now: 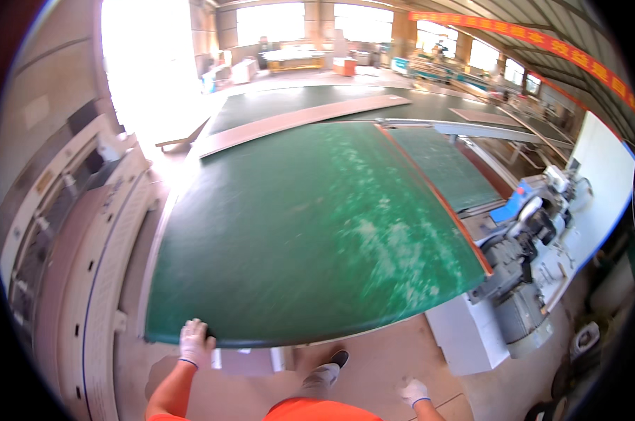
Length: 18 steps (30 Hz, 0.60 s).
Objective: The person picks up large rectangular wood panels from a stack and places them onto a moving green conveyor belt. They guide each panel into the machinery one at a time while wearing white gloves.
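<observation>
At seven o'clock I'm resting my left hand (194, 342) — fingers and thumb apart — on the green bench (275, 238) filling the centre; my right hand (415, 392) is hanging at five, its grip I can't tell.

The gloved left hand (195, 344) rests on the green conveyor belt (261, 245) at its near-left edge; the gloved right hand (415, 391) hangs short of the belt; 1 long flat board (296, 125) lies across the belt's far part
</observation>
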Motion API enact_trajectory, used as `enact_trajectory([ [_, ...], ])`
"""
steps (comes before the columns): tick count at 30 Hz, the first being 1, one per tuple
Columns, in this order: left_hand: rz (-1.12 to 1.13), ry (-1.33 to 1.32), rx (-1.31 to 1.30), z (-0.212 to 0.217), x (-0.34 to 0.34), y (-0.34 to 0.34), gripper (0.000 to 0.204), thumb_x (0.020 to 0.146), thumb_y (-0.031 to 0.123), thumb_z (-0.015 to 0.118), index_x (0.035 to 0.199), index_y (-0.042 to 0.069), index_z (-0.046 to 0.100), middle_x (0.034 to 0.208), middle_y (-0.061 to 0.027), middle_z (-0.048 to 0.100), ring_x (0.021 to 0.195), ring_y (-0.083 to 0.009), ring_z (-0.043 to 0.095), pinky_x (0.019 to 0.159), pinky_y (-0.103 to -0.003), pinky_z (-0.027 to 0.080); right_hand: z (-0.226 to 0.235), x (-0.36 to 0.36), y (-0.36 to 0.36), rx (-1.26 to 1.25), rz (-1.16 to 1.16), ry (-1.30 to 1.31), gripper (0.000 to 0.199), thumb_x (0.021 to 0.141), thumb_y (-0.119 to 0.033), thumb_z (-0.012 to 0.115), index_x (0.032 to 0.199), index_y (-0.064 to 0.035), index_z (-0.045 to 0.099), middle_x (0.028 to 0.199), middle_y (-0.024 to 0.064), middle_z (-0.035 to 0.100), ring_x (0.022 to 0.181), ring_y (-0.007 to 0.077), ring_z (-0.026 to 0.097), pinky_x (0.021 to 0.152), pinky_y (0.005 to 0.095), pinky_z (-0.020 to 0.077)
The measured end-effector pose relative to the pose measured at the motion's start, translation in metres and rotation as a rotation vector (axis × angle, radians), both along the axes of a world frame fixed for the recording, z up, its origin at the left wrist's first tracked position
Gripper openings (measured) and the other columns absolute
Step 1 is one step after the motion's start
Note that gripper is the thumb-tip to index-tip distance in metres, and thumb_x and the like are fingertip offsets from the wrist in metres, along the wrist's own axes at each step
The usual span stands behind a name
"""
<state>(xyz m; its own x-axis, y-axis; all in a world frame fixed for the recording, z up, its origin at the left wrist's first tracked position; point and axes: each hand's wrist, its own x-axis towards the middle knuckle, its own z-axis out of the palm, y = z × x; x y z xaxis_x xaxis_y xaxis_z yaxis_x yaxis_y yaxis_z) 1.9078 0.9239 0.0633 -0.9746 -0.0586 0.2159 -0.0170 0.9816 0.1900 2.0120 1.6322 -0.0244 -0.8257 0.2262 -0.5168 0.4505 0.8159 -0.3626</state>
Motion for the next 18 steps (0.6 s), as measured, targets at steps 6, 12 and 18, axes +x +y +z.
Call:
enact_trajectory([
  [6,0.307,-0.262,0.299,-0.002,0.156,-0.021,0.064,0.096,0.046,0.074,0.144,0.003,0.069,0.157,-0.0269,0.060,0.149,-0.0430,0.054,0.126,-0.050,0.043,-0.087,0.071,-0.131,-0.295,0.128,0.073,0.057,0.094,-0.050,0.078,0.129,-0.0047,0.076,0.126,0.0279,0.077,0.126,0.0451,0.072,0.104,0.0555,0.0587],
  [12,0.464,-0.335,0.525,0.013,0.259,-0.051,0.069,0.099,0.049,0.072,0.150,0.003,0.065,0.156,-0.0222,0.063,0.146,-0.0405,0.058,0.124,-0.046,0.046,-0.086,0.081,-0.241,-0.386,0.421,-0.255,0.068,0.095,-0.050,0.076,0.137,0.0039,0.072,0.130,0.0302,0.076,0.127,0.0455,0.071,0.107,0.0520,0.0579],
  [18,0.736,-0.272,0.685,-0.018,0.427,-0.144,0.069,0.099,0.047,0.074,0.150,0.001,0.065,0.153,-0.0236,0.066,0.145,-0.0380,0.062,0.122,-0.045,0.048,-0.084,0.038,-0.390,-0.342,0.930,-0.321,0.076,0.095,-0.055,0.075,0.143,0.0034,0.069,0.137,0.0272,0.073,0.133,0.0413,0.069,0.115,0.0441,0.0535],
])
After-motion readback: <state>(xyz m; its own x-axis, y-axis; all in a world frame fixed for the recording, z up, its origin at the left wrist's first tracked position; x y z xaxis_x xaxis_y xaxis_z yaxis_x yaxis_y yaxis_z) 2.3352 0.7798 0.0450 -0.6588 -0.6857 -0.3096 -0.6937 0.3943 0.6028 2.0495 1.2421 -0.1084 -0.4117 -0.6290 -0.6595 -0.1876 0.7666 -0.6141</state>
